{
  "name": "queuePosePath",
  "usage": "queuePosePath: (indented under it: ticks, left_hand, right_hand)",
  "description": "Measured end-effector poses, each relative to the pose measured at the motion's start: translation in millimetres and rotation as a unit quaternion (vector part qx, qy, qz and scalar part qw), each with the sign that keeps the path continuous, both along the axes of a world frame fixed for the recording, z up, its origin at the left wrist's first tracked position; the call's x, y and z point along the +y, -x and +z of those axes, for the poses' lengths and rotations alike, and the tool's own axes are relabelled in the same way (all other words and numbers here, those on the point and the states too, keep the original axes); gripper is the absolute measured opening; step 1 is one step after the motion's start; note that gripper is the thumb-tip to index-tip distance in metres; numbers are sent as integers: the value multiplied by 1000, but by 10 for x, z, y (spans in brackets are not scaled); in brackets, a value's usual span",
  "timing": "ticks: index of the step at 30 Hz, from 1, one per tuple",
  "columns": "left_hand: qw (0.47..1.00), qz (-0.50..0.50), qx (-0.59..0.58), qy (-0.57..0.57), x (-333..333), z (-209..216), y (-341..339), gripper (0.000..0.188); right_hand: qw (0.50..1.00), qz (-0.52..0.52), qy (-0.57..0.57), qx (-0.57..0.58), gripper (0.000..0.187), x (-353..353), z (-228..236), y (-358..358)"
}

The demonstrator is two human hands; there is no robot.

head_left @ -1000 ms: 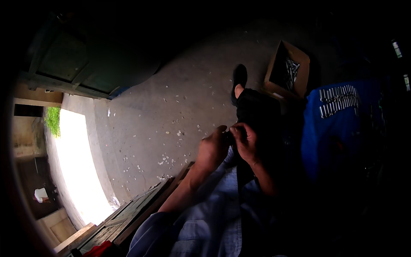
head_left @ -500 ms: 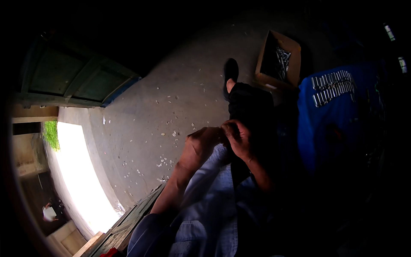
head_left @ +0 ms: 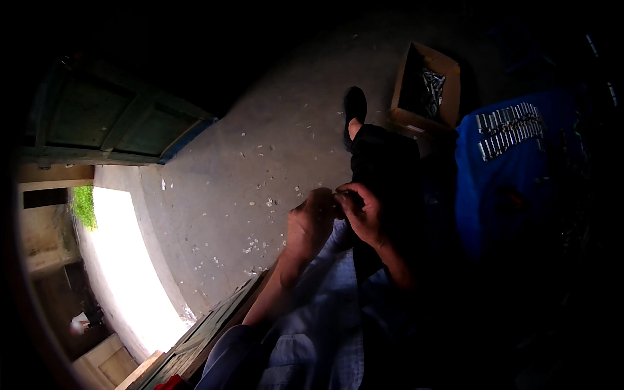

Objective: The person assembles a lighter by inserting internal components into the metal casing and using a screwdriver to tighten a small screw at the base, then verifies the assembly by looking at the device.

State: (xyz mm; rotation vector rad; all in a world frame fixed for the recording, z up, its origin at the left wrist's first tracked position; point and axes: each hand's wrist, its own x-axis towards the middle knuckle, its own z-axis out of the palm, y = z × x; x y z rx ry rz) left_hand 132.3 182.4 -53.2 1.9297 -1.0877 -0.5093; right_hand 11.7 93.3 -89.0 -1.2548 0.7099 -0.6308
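Observation:
Over my lap, my left hand [head_left: 312,222] and my right hand [head_left: 364,213] meet with their fingertips together. The left hand is closed, its back toward me. My right thumb and index finger pinch right beside it. Whatever lies between the fingers is too small and dark to make out. To the right, a blue-covered surface [head_left: 474,201] carries two rows of shiny metal tubes [head_left: 510,142], laid side by side. Ahead, an open cardboard box [head_left: 404,119] on the floor holds a pile of similar metal pieces [head_left: 431,91].
Small pale bits [head_left: 255,243] are scattered over the concrete floor [head_left: 221,175]. A green door panel [head_left: 130,123] stands at the far left, a wooden one [head_left: 208,328] at the lower left. Between them, bright daylight [head_left: 127,260] falls through the doorway. Deep shadow covers the right side.
The view has shifted slightly. My left hand has turned, its wrist and forearm now more upright. The right fingers have moved a little, still pinched against the left hand.

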Motion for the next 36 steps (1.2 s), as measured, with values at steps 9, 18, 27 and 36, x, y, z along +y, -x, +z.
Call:
queuePosePath:
  ticks: [9, 18, 27, 36]
  left_hand:
    - [1000, -1, -2, -7, 41, -226, 23, 23]
    - [999, -27, 43, 6, 32, -221, -3, 20]
    - [995, -60, -70, 25, 2, -44, -81, 27]
    - [994, 15, 109, -8, -158, 200, -42, 39]
  right_hand:
    - [998, -6, 43, 40, 16, 37, -106, 14]
    - [1000, 1, -19, 24, 18, -12, -50, 66]
    - [996, -21, -90, 0, 20, -2, 13, 58]
    - [994, -90, -51, -44, 32, -138, 336, 269]
